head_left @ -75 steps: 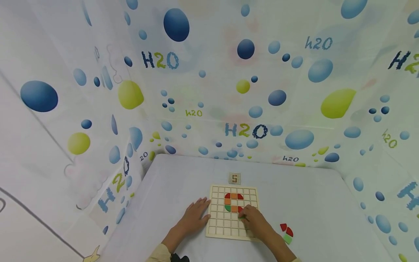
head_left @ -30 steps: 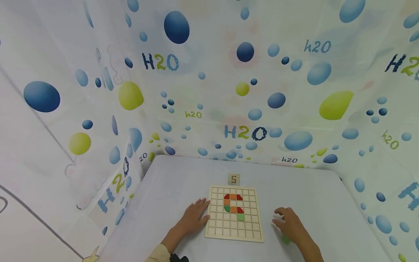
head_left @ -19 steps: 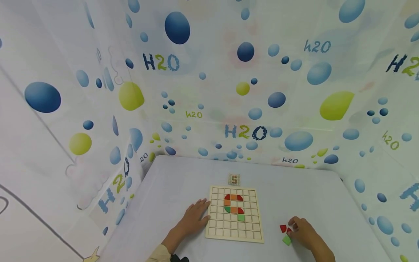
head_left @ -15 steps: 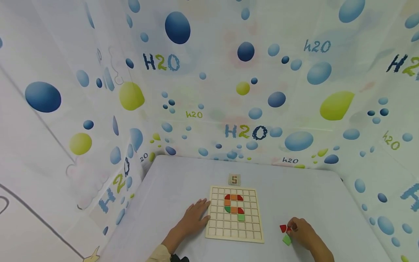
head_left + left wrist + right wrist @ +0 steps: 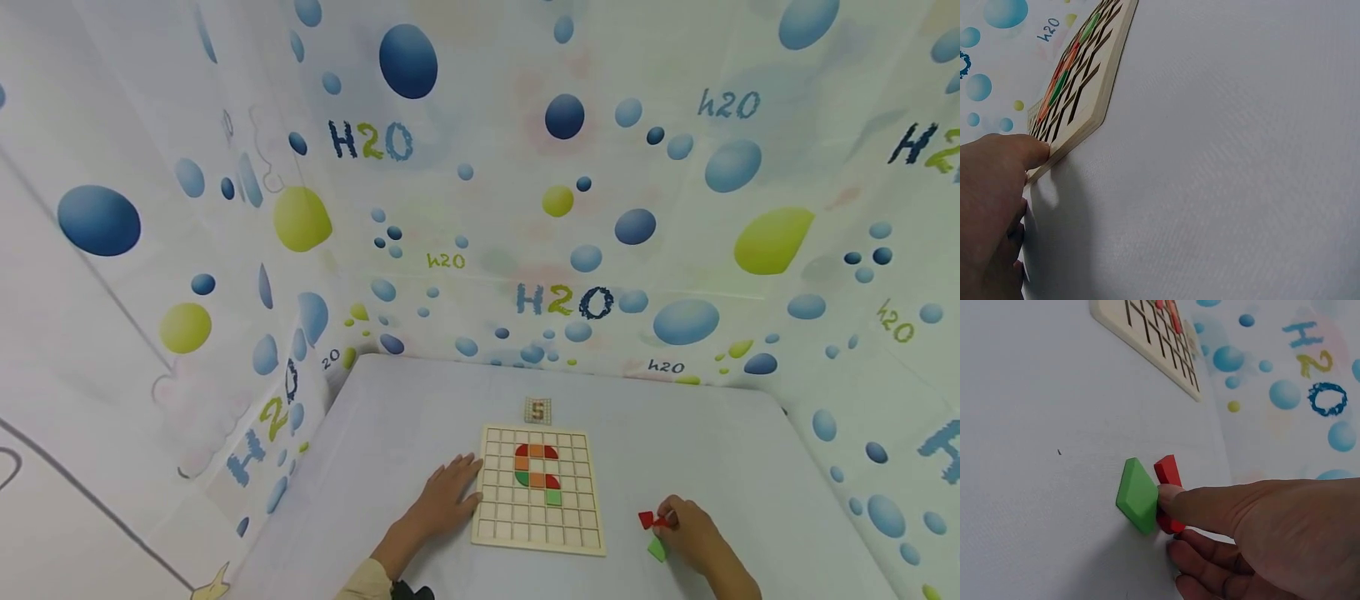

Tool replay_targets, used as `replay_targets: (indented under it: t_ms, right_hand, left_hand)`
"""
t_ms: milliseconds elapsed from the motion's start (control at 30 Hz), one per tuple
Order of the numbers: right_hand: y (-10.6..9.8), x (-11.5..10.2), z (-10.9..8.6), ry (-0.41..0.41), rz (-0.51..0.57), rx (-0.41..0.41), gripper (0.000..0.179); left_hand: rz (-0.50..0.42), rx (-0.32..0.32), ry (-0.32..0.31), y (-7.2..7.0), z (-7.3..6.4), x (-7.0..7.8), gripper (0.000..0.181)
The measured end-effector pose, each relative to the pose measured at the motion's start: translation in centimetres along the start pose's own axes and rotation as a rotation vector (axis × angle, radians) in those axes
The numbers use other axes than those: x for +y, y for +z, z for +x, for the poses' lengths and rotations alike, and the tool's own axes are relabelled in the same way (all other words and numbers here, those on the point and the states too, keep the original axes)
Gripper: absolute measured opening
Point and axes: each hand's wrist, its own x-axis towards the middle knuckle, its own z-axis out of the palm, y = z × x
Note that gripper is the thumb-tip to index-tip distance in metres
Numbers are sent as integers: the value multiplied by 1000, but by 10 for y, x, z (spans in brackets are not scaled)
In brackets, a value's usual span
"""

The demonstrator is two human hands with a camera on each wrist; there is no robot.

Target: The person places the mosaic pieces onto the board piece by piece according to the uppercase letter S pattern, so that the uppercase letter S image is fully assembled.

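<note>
Right wrist view: your right hand (image 5: 1260, 519) pinches a red piece (image 5: 1168, 524) on the white table (image 5: 405, 408), to the right of the board. Just beside it lie a loose green piece (image 5: 1137, 497), nearer to you, and a second red piece (image 5: 646, 520), on the board's side. Your thumb covers the junction, so whether the two reds touch is hard to tell. A light pinch on the edges probably serves best: draw the held red straight up and its neighbours should lie undisturbed.

Across the table, your left hand (image 5: 442, 496) rests spread, fingers straight, against the left side of the wooden board (image 5: 497, 529); gentle pressure there looks enough to stop it sliding. On its grid, red, orange and green tiles (image 5: 537, 480) form a curved figure, with a light green square (image 5: 553, 497) below its right end; a high carry would likely spare them a knock. Beyond lies a small card (image 5: 537, 410) bearing an S-like figure, worth a glance for how the curves turn. Farthest off is a bubble-print backdrop (image 5: 487, 208).
</note>
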Motion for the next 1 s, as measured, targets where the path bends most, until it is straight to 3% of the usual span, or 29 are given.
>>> replay_targets:
  t_ms: [133,300,1000]
  right_hand:
    - [2,1,-1,11,-5,17,24]
    - [1,-3,-2,72,3,-23,25]
    - [5,-8,-8,43,-11,46,23]
  left_hand:
    - [1,-23,-20,-3,1,2,60]
    - [-5,-20,-17,-4,1,3,60]
    - [11,-4,9,-6,0,3,60]
